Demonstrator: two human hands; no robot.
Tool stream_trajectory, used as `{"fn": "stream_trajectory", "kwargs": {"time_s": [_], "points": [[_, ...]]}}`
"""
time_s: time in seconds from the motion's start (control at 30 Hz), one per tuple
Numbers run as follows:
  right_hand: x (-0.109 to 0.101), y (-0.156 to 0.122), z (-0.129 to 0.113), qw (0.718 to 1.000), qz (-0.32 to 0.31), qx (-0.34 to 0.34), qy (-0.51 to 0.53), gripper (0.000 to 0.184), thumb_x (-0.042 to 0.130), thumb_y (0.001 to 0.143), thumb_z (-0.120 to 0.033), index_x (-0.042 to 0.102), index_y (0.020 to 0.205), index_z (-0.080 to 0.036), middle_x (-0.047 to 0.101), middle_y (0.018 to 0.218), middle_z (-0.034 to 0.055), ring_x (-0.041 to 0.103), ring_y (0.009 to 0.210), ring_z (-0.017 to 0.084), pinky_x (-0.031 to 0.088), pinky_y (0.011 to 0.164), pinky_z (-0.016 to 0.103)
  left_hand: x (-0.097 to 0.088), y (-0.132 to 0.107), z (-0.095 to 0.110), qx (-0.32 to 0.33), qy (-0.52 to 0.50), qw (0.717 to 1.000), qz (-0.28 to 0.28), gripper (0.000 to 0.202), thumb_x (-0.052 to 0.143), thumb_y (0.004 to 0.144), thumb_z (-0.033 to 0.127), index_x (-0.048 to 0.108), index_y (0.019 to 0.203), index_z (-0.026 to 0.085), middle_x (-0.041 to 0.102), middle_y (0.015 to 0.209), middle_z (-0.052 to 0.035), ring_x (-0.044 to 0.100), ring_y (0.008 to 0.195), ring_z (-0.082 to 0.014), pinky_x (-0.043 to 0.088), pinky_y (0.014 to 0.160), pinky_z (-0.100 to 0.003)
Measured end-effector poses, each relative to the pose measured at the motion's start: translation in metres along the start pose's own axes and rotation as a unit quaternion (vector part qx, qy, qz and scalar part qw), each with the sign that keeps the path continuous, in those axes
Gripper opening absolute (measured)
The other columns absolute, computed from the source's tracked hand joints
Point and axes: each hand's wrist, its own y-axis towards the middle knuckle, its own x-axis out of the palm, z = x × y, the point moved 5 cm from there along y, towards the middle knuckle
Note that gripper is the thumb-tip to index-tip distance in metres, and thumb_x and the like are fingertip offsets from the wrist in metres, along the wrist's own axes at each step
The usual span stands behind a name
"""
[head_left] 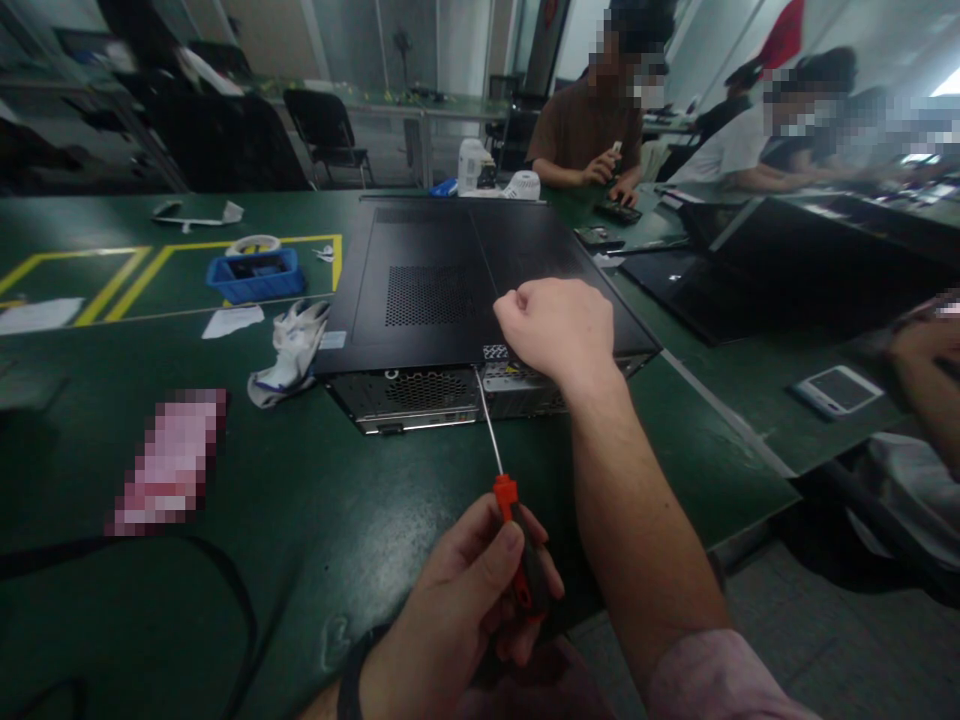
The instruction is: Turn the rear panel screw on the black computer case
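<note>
A black desktop computer case (435, 240) lies flat on the green table, its metal back panel turned towards me. My left hand (480, 580) grips the red and black handle of a screwdriver (525, 565). The long shaft slants up to the back panel, and its tip meets the edge near the middle, under the cover. My right hand (559, 325) is closed in a fist and rests on the case's top near the back edge. The inside of that fist is hidden, so whether it holds anything small does not show.
Left of the case are a white work glove (289, 350), a blue bin (255, 275) with a tape roll, and a blurred pink item (176, 460). Dark panels (780, 260) and a white device (838, 390) lie to the right. A person (592, 120) works across the table.
</note>
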Motion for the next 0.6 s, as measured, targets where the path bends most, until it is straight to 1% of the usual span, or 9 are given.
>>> {"fn": "stream_trajectory", "kwargs": {"time_s": [0.13,0.27,0.4,0.5,0.6], "points": [[0.0001,0.0004,-0.0004,1.000,-0.004,0.004,-0.001,0.045,0.045,0.097,-0.040,0.084,0.094,-0.020,0.081,0.093,0.0157,0.073,0.085,0.030,0.049,0.075,0.039,0.0005,-0.0005,0.0003,0.002,0.012,1.000,0.006,0.043,0.078,0.090,0.057,0.057,0.102,0.021,0.069,0.080,0.0032,0.048,0.042,-0.0016,0.031,0.040,-0.014],[-0.0010,0.0003,-0.0013,1.000,-0.002,0.006,-0.002,0.044,0.045,0.096,-0.039,0.084,0.094,-0.019,0.081,0.093,0.0157,0.073,0.085,0.030,0.048,0.075,0.038,-0.0007,-0.0004,0.0006,-0.001,0.038,0.999,0.015,0.048,0.077,0.088,0.063,0.054,0.100,0.022,0.067,0.078,0.0051,0.047,0.039,-0.0013,0.030,0.037,-0.013],[-0.0015,-0.0003,-0.0020,1.000,-0.005,0.009,-0.003,0.045,0.044,0.097,-0.039,0.084,0.094,-0.018,0.081,0.093,0.0162,0.073,0.086,0.030,0.048,0.076,0.038,-0.0011,0.0000,0.0011,-0.001,0.050,0.998,0.023,0.052,0.075,0.087,0.068,0.051,0.097,0.022,0.065,0.076,0.0073,0.050,0.038,-0.0012,0.033,0.035,-0.012],[-0.0018,-0.0006,-0.0022,1.000,-0.006,0.010,0.001,0.045,0.044,0.096,-0.040,0.084,0.092,-0.018,0.080,0.092,0.0159,0.073,0.086,0.031,0.048,0.075,0.039,-0.0006,0.0004,0.0014,0.001,0.048,0.999,0.023,0.054,0.076,0.085,0.068,0.049,0.096,0.022,0.066,0.076,0.0084,0.052,0.037,-0.0014,0.035,0.035,-0.011],[-0.0018,-0.0005,-0.0019,1.000,-0.006,0.010,0.005,0.045,0.044,0.096,-0.040,0.083,0.092,-0.019,0.080,0.091,0.0152,0.073,0.085,0.030,0.048,0.076,0.039,-0.0013,0.0010,-0.0001,-0.002,0.043,0.999,0.016,0.053,0.075,0.087,0.067,0.047,0.096,0.023,0.069,0.075,0.0073,0.054,0.037,-0.0025,0.037,0.036,-0.011]]}}
